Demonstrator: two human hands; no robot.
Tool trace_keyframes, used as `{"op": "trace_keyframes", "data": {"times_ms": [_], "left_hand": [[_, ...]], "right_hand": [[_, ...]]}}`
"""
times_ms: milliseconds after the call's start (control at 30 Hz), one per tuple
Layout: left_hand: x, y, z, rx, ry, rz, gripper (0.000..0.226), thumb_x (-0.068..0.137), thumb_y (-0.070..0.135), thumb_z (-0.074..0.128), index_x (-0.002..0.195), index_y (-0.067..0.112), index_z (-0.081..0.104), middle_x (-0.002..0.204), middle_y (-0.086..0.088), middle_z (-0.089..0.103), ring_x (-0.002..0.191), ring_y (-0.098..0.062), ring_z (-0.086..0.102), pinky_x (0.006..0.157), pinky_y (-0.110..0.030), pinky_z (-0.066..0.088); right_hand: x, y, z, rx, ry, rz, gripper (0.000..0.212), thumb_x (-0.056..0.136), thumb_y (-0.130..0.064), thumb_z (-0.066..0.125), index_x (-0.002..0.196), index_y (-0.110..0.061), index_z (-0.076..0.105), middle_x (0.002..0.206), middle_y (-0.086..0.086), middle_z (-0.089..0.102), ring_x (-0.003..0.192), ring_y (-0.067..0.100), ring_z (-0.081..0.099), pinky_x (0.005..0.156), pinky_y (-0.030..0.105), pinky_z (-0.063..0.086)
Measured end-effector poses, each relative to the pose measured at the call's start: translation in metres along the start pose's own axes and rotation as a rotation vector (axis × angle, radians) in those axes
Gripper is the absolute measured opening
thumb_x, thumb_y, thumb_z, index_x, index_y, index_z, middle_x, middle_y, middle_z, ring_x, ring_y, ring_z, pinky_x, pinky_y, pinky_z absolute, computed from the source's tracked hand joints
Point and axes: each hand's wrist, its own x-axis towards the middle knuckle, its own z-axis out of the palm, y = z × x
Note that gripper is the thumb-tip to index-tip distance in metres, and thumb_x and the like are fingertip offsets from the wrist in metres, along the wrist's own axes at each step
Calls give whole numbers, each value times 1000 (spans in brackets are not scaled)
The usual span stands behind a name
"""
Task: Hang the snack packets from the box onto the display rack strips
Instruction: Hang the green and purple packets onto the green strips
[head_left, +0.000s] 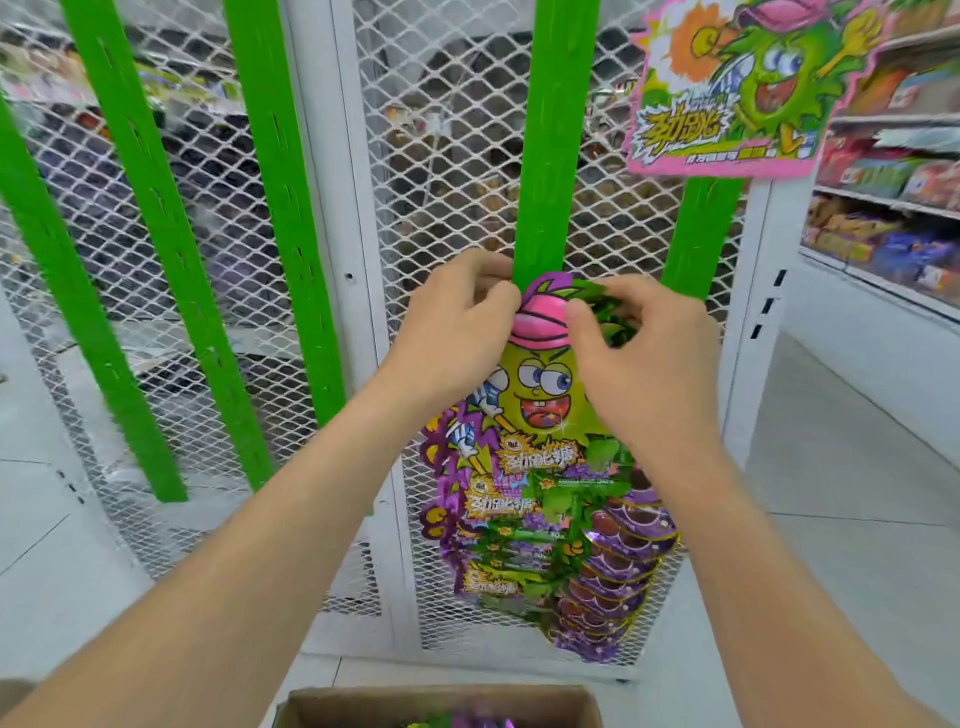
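**Rack front, left to right**

Against the mesh rack (447, 156): side strips (280, 208) at left, middle strip (550, 156) at centre, sign (727, 88) at upper right. On the middle strip, snack packets (545, 493) hanging — left hand (452, 322) pinching the top from the left, right hand (644, 353) from the right. Shelves (893, 202) far right; box (436, 701) nearest, below.
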Motion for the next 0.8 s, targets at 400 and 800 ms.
{"op": "trace_keyframes", "data": {"times_ms": [400,800], "left_hand": [[8,2,-3,-310,-154,-347,31,96,43,65,88,20,84,95,-14,81,95,-38,78,103,-59,56],[-17,-22,-5,160,-3,141,25,108,40,54,95,26,70,82,0,72,77,-17,66,78,-39,54]], "right_hand": [[14,-8,11,91,-9,91,28,98,-34,68,74,-20,72,64,-17,66,70,6,64,63,16,44],[-15,11,15,-26,-59,-47,21,99,-38,68,91,-21,75,73,-12,66,63,5,59,68,16,45]]}}
